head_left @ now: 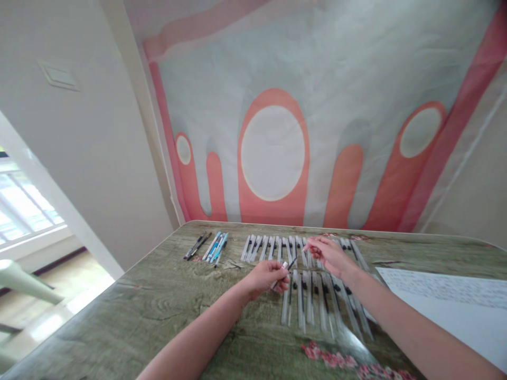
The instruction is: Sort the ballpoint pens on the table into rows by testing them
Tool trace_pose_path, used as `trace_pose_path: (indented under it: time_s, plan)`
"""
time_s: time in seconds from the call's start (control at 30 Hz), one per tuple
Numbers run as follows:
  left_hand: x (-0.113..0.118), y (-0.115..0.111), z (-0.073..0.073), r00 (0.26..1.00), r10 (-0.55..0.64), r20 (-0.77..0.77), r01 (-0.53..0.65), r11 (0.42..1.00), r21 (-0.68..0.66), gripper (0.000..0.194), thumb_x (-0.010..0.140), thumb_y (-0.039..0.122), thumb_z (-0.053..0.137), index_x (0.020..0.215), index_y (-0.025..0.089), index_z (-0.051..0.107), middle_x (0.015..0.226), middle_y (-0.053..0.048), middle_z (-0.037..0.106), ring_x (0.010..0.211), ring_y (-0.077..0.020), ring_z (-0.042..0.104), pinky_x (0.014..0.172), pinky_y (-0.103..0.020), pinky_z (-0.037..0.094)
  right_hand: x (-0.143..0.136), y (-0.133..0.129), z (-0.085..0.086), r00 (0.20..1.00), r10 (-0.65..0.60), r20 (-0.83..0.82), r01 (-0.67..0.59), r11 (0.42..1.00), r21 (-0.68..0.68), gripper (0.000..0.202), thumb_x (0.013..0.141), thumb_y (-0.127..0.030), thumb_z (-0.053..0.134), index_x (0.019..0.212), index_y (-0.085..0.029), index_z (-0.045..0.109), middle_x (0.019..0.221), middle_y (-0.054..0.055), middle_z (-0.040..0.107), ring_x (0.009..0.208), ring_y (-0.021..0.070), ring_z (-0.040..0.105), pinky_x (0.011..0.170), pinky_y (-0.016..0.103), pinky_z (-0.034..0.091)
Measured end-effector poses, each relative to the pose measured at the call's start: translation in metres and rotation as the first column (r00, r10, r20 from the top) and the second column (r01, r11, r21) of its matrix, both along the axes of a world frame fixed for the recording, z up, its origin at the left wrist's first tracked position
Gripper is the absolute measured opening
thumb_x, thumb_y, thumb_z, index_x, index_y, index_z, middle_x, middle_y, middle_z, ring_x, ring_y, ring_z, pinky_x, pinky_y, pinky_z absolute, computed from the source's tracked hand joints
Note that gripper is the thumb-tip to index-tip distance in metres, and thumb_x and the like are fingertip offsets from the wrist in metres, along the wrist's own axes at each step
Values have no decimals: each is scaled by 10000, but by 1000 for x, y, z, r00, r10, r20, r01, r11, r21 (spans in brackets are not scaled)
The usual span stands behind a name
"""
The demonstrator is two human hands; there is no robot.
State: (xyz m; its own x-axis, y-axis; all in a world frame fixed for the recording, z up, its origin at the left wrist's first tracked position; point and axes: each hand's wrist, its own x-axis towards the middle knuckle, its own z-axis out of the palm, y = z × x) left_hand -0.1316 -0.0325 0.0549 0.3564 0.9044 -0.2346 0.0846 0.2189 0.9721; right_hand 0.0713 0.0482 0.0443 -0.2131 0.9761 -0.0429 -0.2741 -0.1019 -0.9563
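Note:
My left hand (271, 277) is closed around a slim pen (285, 265), with a whitish end and a thin dark tip showing above the fingers. To its right, my right hand (325, 254) hovers over the back row of pens, its fingertips drawn together; whatever is in them is too small to make out. That back row of clear pen barrels (259, 248) with black parts stretches across the table, partly hidden behind my right hand. Nearer me, a second row of clear pen barrels (301, 301) lies side by side with thin dark refills, its right part covered by my right forearm.
At the table's left lie several blue and white pens (216, 248) and a few black pens (197, 246). Sheets of paper (447, 301) with writing rest on the right. The wood-patterned table (170, 316) meets a wall covering (273, 153) at the back.

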Motion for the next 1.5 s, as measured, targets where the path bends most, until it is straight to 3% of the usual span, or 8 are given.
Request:
trace_pose_path:
  time_s: [0.23,0.47,0.67,0.97,1.13,1.27,1.5]
  plan:
    - [-12,4,6,987,-6,-163,3,1000,-20,260,645,369,566,744,149,468,612,8,570,562,-149,593,527,-263,456,-14,-14,-4,990,83,117,-89,995,46,258,672,-301,653,826,-177,488,638,6,629,515,82,533,455,175,427]
    - [-23,-2,16,897,-39,-440,83,993,80,161,665,262,486,787,167,441,560,12,549,565,-187,618,489,-264,480,-31,-32,-6,952,156,263,-208,961,183,299,692,-396,593,830,-169,454,622,6,636,492,97,541,457,207,431]
    - [-16,-13,25,841,-101,-532,126,992,12,193,656,199,478,841,161,439,547,7,542,567,-201,625,480,-272,494,-38,-39,-7,932,158,325,-226,957,183,286,701,-426,564,794,-171,475,635,13,638,468,100,542,403,200,426]
    - [-8,-21,22,729,-107,-676,131,991,-16,238,657,189,468,888,134,445,539,-18,548,470,-198,595,417,-276,468,-44,-43,-16,899,159,409,-257,946,196,236,703,-399,571,748,-178,502,656,23,641,470,111,558,364,190,409]
    - [-6,-24,25,577,-20,-816,175,980,99,239,674,225,450,894,137,479,542,-38,582,457,-184,585,449,-262,450,-42,-44,-12,905,133,404,-235,949,212,234,718,-399,554,759,-177,495,656,22,640,472,108,558,367,188,410]
    - [-5,-23,25,469,66,-881,240,950,199,198,663,232,461,831,145,519,509,-40,588,544,-193,605,596,-283,461,-41,-42,-11,905,112,411,-216,952,217,252,714,-409,553,773,-170,501,664,26,648,466,103,556,367,186,408]
    - [-5,-22,21,456,117,-882,256,932,256,187,663,239,462,802,152,552,530,-47,609,582,-192,606,633,-269,443,-39,-39,-13,896,83,437,-201,951,233,255,714,-405,550,776,-162,505,653,28,645,486,107,563,380,186,410]
